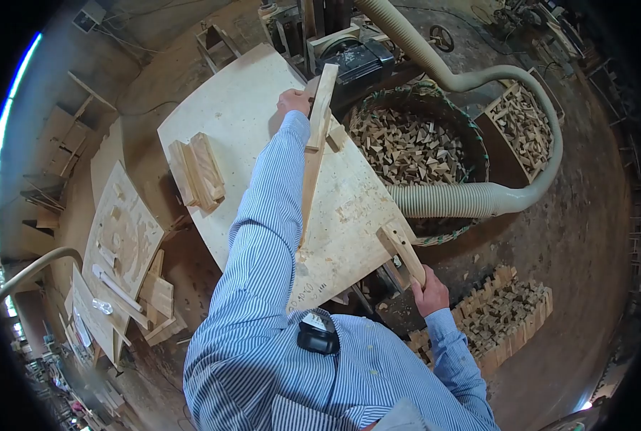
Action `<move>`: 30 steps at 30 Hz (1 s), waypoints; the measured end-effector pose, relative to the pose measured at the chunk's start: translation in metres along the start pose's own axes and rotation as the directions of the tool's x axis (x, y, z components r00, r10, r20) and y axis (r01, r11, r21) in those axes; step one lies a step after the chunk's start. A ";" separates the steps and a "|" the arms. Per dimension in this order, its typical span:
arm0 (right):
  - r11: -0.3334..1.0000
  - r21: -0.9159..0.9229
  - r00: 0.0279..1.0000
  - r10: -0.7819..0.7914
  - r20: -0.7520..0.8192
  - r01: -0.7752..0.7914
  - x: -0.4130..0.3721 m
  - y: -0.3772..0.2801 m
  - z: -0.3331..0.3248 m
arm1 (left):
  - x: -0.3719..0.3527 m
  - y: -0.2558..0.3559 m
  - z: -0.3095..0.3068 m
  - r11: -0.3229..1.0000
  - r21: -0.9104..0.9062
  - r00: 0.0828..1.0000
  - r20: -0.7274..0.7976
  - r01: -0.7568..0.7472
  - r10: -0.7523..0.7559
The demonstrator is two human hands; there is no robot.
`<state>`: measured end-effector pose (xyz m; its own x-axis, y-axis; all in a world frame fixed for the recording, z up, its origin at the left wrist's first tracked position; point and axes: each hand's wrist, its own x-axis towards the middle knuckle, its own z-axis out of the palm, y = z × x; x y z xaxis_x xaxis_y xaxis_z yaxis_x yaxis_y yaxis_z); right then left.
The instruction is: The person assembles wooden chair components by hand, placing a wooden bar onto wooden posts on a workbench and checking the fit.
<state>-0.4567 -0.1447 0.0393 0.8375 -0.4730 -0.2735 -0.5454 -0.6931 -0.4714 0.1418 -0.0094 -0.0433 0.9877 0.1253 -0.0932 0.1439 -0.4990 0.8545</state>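
My left hand (294, 102) is closed at the far side of the pale wooden table (223, 108), beside an upright wooden board (323, 100). What its fingers grip is hidden from me. A long wooden strip (311, 190) runs back from there towards my body. At the table's near right corner, my right hand (432, 291) is wrapped around the end of a wooden bar (404, 251) with dark holes in it. Two or so wooden pieces (197, 172) lie together on the table's left part, and a small wood block (336, 138) sits by the upright board.
Behind the table stands a dark motor (356, 65). A ribbed hose (442, 200) curves around a basket (476, 136) of wood offcuts. More offcuts fill a box (494, 118) and a low stack (511, 316) on the floor. Left, boards (127, 208) carry loose pieces.
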 end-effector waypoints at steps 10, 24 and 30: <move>1.000 0.005 0.999 -0.008 -0.046 0.008 0.035 -0.031 0.008 | 0.063 -0.009 0.005 0.999 0.033 0.999 0.029 -0.020 0.019; 0.999 0.027 0.999 0.033 -0.038 -0.032 0.017 -0.020 0.006 | 0.021 0.007 -0.005 0.999 0.041 1.000 0.022 -0.011 0.010; 1.000 -0.013 0.999 0.027 -0.045 -0.028 -0.007 0.000 0.000 | -0.030 0.011 -0.007 0.996 0.032 0.996 0.019 -0.086 0.086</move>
<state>-0.4627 -0.1419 0.0413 0.8201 -0.5155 -0.2484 -0.5688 -0.6868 -0.4525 0.1135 -0.0128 -0.0272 0.9974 0.0661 -0.0292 0.0601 -0.5351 0.8426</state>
